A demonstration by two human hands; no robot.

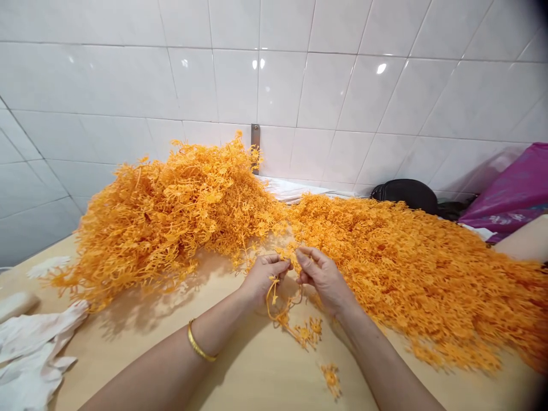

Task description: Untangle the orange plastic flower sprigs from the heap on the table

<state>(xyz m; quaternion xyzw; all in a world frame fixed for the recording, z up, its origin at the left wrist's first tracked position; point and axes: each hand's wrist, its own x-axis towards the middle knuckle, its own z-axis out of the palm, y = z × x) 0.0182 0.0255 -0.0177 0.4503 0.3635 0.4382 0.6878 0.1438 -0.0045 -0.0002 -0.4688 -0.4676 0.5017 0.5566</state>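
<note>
Between my two hands is an orange plastic flower stem point(278, 317), its thin stalk curving down to a cluster of small blossoms above the table. My left hand point(264, 277), with a gold bangle on the wrist, pinches the stem between thumb and fingers. Close beside it, my right hand point(323, 279) has thumb and forefinger closed at an orange floret point(287, 251) by the top of the stem. What exactly sits between the right fingertips is partly hidden. A loose orange floret point(331, 379) lies on the table nearer to me.
A tall heap of branching orange stems point(171, 217) stands at the left. A wide, low pile of orange florets point(419, 279) spreads over the right. White cloths point(34, 348) lie at the left edge. A black pouch point(405, 194) and a purple bag point(509, 194) rest by the tiled wall point(282, 85).
</note>
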